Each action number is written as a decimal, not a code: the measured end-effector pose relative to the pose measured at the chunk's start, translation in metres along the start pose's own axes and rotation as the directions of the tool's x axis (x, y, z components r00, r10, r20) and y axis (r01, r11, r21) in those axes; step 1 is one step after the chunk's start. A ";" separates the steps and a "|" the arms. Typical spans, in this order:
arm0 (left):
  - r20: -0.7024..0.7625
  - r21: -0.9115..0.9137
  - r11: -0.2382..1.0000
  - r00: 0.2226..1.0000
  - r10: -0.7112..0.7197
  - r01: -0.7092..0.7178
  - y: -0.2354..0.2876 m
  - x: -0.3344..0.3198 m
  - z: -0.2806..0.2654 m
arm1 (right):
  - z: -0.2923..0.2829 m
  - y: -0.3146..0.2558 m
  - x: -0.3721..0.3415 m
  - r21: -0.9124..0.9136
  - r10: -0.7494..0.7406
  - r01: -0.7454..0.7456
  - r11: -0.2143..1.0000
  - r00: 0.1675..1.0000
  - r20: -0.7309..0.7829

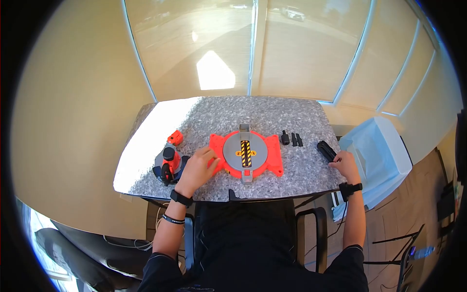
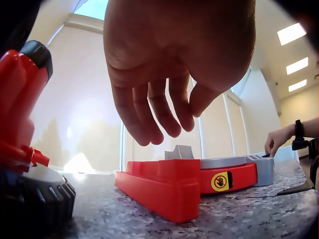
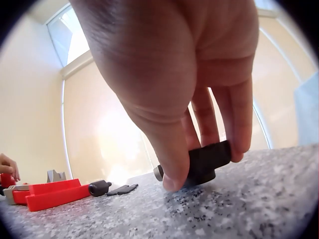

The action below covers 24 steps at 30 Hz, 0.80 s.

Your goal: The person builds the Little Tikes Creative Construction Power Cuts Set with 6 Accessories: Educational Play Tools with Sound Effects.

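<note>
My right hand (image 1: 346, 164) pinches a black oblong part (image 3: 207, 158) between thumb and fingers at the table's right side. In the right wrist view the part is low over the speckled top, with a round greyish end beside the thumb. My left hand (image 1: 195, 169) hangs loosely over the left end of the red toy saw base (image 1: 273, 141), fingers drooping and holding nothing. A grey round turntable (image 1: 231, 155) with a yellow-and-black striped strip (image 1: 245, 160) sits on the base. Left of that hand stands the red, black and grey toy saw head (image 1: 170, 163).
A small black cylindrical piece (image 1: 285, 138) and two flat black strips (image 1: 296, 139) lie right of the base. A red block (image 1: 175, 137) is behind the saw head. Beside the table's right edge stands a white bin with a light-blue liner (image 1: 382, 155).
</note>
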<state>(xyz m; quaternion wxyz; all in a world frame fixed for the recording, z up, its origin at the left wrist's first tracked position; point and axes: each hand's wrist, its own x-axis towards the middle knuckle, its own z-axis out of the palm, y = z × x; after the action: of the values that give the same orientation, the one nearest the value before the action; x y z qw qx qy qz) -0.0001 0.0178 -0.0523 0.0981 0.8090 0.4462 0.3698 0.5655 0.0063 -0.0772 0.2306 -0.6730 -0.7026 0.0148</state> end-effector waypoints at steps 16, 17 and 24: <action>0.208 0.078 0.997 0.978 -0.008 -0.009 -0.005 -0.005 0.011 | -0.017 -0.074 -0.007 -0.064 0.029 -0.039 0.997 0.989 -0.146; 0.225 0.084 0.996 0.974 0.008 -0.027 -0.005 -0.004 0.012 | -0.016 -0.082 -0.002 -0.046 -0.007 -0.001 0.999 0.985 -0.172; 0.223 0.077 0.994 0.973 0.054 -0.073 -0.004 -0.004 0.016 | 0.018 -0.120 0.036 0.040 -0.161 0.165 0.985 0.983 -0.087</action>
<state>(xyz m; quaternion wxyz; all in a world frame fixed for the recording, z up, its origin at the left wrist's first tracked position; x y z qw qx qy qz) 0.0071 0.0199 -0.0677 0.1007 0.8624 0.4218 0.2612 0.4471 0.0343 -0.0431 0.2761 -0.6077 -0.7445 -0.0155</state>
